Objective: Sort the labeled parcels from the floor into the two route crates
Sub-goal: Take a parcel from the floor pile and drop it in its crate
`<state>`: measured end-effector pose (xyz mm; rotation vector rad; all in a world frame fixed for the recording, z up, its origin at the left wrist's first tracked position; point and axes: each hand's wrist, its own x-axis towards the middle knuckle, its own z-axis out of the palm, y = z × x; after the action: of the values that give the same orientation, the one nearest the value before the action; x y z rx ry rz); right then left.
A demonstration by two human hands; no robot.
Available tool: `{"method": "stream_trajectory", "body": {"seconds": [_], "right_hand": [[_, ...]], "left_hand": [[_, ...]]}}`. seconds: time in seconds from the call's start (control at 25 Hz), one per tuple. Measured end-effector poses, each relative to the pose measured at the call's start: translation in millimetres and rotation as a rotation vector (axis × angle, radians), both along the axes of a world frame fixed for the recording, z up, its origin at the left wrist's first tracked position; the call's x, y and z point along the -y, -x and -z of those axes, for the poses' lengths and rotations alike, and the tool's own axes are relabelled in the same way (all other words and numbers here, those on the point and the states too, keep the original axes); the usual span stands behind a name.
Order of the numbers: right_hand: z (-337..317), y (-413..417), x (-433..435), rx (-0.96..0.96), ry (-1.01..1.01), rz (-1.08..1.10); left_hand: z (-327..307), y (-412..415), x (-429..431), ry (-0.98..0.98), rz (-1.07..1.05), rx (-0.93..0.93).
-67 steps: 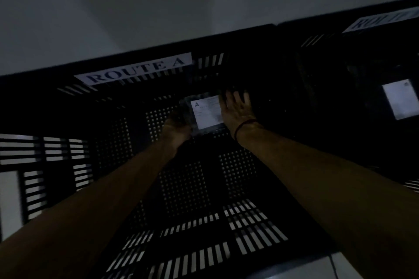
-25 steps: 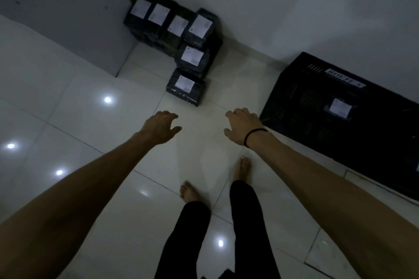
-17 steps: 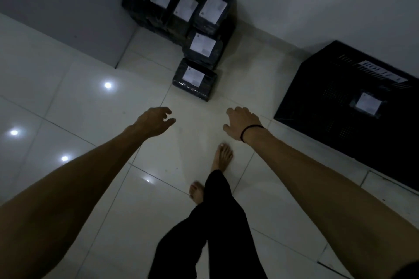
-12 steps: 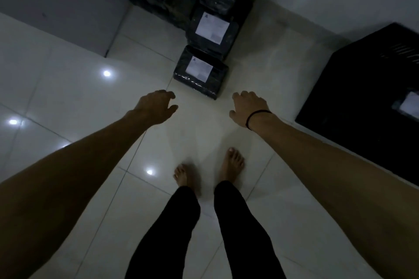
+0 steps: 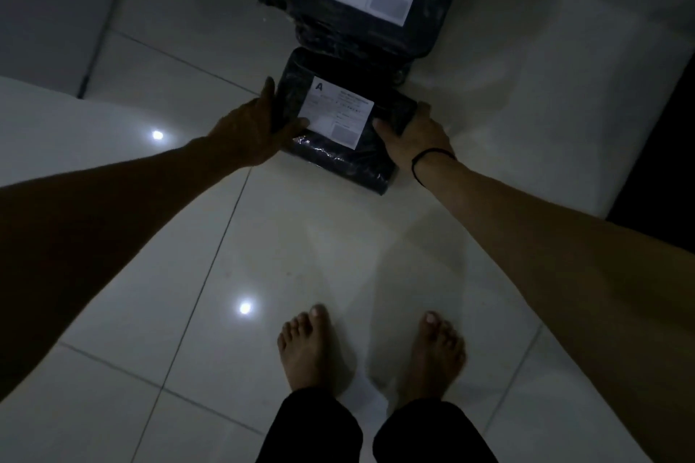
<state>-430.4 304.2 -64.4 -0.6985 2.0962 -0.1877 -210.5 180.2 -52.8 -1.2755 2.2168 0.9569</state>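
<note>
While the A-labelled parcel (image 5: 340, 116) lies on the floor (image 5: 301, 244) with its long axis running side to side, left hand (image 5: 252, 128) clasps the left end, right hand (image 5: 413, 135) the right, thumbs on top, set for a two-handed lift.

The parcel (image 5: 338, 139) is black with a white label (image 5: 336, 111); the floor (image 5: 301, 256) is glossy white tiles; the wristband (image 5: 428, 156) is black.
</note>
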Motion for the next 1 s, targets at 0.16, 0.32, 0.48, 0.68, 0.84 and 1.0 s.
{"method": "stream_trajectory", "body": {"seconds": [0.16, 0.32, 0.48, 0.68, 0.84, 1.0], "right_hand": [[0, -20, -8, 0.184, 0.031, 0.182], [-35, -35, -33, 0.26, 0.06, 0.275], [-117, -36, -47, 0.301, 0.085, 0.301], [-248, 7, -48, 0.368, 0.072, 0.331], [-359, 41, -60, 0.39, 0.209, 0.407], [-456, 88, -85, 0.301, 0.368, 0.549]], "left_hand": [[1, 4, -16, -0.092, -0.187, -0.134], [-26, -21, -48, -0.131, -0.355, -0.174], [-101, -25, -60, -0.201, -0.679, -0.34], [-234, 10, -46, -0.401, -0.771, -0.332], [-343, 44, -39, -0.547, -0.727, -0.476], [-429, 91, -58, -0.693, -0.649, -0.628]]}}
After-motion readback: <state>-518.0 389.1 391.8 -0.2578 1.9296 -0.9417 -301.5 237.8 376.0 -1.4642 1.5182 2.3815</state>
